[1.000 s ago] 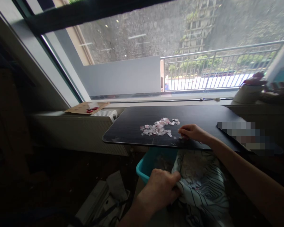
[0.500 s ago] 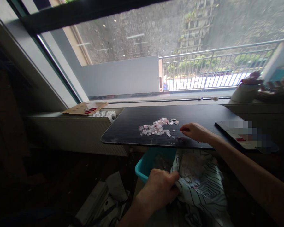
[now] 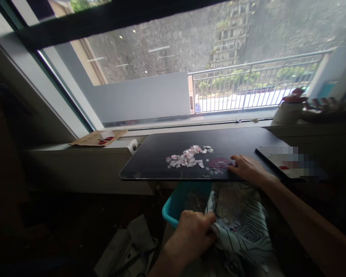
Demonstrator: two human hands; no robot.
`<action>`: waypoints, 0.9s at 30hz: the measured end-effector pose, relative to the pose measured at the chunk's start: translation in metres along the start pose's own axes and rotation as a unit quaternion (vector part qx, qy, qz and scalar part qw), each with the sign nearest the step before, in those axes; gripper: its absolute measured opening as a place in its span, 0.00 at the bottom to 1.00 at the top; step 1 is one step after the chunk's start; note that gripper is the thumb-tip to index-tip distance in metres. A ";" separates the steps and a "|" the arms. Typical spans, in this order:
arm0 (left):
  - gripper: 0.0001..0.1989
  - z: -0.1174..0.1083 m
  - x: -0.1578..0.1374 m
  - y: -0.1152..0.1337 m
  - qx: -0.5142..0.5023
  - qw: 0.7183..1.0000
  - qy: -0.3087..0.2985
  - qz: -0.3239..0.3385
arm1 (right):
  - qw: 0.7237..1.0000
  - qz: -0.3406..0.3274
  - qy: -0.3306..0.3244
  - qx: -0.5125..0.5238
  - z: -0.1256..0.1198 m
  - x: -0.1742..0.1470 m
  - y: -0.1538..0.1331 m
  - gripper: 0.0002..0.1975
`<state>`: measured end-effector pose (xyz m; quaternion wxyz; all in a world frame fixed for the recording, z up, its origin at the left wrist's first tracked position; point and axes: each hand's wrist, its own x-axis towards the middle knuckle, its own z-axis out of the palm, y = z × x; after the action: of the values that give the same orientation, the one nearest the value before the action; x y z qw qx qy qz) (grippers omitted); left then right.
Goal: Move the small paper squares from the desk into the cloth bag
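Note:
My right hand [image 3: 247, 168] is closed on the right end of a pink see-through protractor [image 3: 220, 163], which lies about flat at the front of the dark table [image 3: 230, 140]. Left of the protractor is a heap of small white and pinkish paper scraps [image 3: 187, 157], with a few loose bits around it. Below the table edge, my left hand [image 3: 192, 232] grips the rim of a white cloth bag [image 3: 252, 234] with black lines. The bag hangs open, and paper scraps [image 3: 230, 206] show inside it.
A turquoise bin [image 3: 168, 215] stands under the table beside the bag. A flat, partly blurred object [image 3: 273, 163] lies at the table's right. Red-handled scissors [image 3: 106, 141] rest on brown paper [image 3: 83, 139] at the left sill. A pot [image 3: 288, 111] stands at the right sill.
My right hand has turned and come down, and the protractor now shows broadside on the table. The left hand keeps its grip on the bag. The whole view has shifted slightly.

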<state>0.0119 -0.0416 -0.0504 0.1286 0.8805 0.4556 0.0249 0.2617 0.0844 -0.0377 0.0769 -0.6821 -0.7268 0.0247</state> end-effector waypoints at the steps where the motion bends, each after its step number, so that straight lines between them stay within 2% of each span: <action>1: 0.06 0.001 0.000 0.000 0.001 1.000 0.000 0.000 | 1.000 0.004 0.002 0.003 0.000 0.001 0.001 0.26; 5: 0.06 0.005 0.000 -0.001 0.004 1.000 -0.007 -0.001 | 0.999 -0.005 0.026 0.022 -0.004 0.006 -0.002 0.31; 7: 0.07 0.006 0.000 0.000 0.008 1.000 -0.013 -0.004 | 0.998 -0.049 0.034 0.036 -0.007 0.013 -0.008 0.28; 10: 0.07 0.004 0.000 0.001 0.010 1.000 -0.018 -0.006 | 0.993 -0.109 0.011 0.048 -0.006 0.024 -0.018 0.23; 17: 0.09 0.002 -0.002 0.002 0.018 0.999 -0.035 -0.006 | 0.990 -0.134 -0.008 0.054 -0.005 0.030 -0.022 0.22; 27: 0.09 0.004 -0.001 -0.001 0.010 1.000 -0.020 0.002 | 0.978 -0.194 -0.023 0.073 -0.004 0.041 -0.024 0.21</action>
<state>0.0115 -0.0428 -0.0549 0.1292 0.8830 0.4511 0.0027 0.2361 0.1229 -0.0270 0.1126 -0.5204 -0.8429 0.0780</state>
